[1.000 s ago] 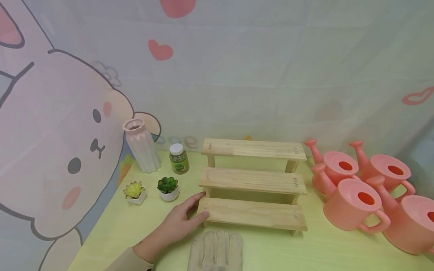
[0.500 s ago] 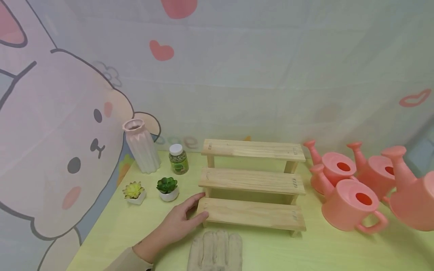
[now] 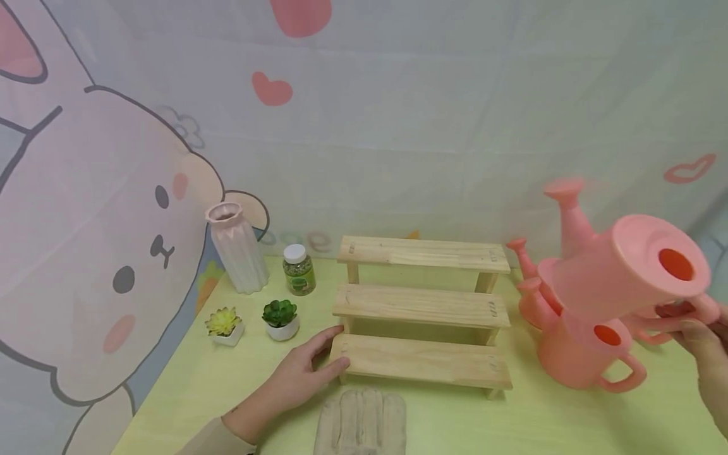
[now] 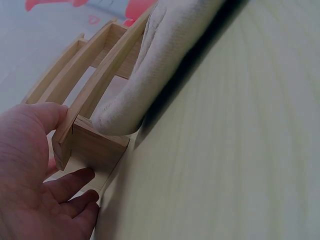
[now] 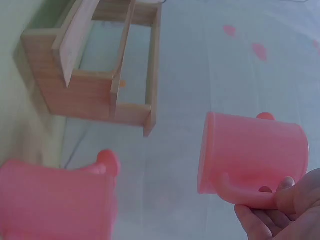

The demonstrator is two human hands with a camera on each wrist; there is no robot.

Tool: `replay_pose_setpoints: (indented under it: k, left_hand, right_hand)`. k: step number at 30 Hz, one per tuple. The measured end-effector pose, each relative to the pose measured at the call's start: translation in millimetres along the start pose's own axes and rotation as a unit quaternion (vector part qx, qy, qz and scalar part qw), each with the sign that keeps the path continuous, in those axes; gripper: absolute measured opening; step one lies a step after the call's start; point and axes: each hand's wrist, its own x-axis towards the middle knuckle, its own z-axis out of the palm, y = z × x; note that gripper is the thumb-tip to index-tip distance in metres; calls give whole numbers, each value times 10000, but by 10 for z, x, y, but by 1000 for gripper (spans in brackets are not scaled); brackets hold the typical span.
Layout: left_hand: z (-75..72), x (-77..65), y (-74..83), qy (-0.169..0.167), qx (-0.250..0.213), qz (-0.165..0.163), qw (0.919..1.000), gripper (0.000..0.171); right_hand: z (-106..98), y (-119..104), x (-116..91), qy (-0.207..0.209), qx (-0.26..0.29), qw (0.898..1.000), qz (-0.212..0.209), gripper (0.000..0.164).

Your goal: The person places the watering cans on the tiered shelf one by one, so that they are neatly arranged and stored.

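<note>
My left hand [image 3: 296, 373] grips the left end of the lowest tread of a three-tier wooden stand [image 3: 421, 360]. Its thumb lies along the tread's end and the other fingers reach round the side, as the left wrist view shows. At the right edge, my right hand [image 3: 705, 344] holds a pink watering can [image 3: 620, 272] by its handle, raised above the table. In the right wrist view the fingers curl round that handle [image 5: 250, 196]. Below the raised can stands another pink watering can [image 3: 574, 360], partly covered by it. More cans behind are mostly hidden.
Left of the stand are a white ribbed vase [image 3: 239, 253], a lidded jar [image 3: 299, 272], a green succulent pot [image 3: 281, 322] and a yellow succulent pot [image 3: 226, 327]. A beige cloth glove [image 3: 361, 420] lies in front. A printed cloth backdrop [image 3: 426, 126] hangs behind.
The front right watering can has risen off the table and moved left and up, and my right hand has come into view on its handle. My left hand stays on the stand.
</note>
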Motion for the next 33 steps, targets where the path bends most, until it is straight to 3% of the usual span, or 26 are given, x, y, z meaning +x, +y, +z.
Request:
replay_pose_setpoints:
  k: [1,2,4,5,7,11,14,17,23,33]
  left_hand:
    - [1,1,3,0,5,-5,10000,63]
    - [3,1,5,-2,7,-7,10000,64]
    - [3,1,6,2,17,-3,10000,64]
    - [2,0,5,1,22,0,10000,64]
    - [0,-3,6,-7,6,-3,10000,63]
    - [0,-3,12,-19,-21,-6,10000,63]
    - [3,0,14,-8,22,-3,10000,64]
    - [8,2,6,0,49,-13,10000,65]
    - [24,5,17,3,-46,-64,10000,64]
    - [8,5,-5,49,43,-87,9999,62]
  right_hand:
    - [188,-113,-18,153,-60,9998,-85,29]
    - [354,-247,-21,497,-445,9975,253,30]
    - [568,-361,47,690,-386,9942,729,30]
    - [662,-416,75,714,-744,9889,1070,30]
    - [817,-480,135,581,-1494,9732,1651,31]
    - [1073,-425,247,121,-2605,9497,1736,35]
    - [1273,-299,346,-137,-2497,9586,1363,35]
    - [1471,-186,452,-482,-2485,9604,1161,32]
    - [1806,-57,607,-1095,-2594,9460,1604,39]
    - [2257,63,770,-1446,-2252,9492,1653,39]
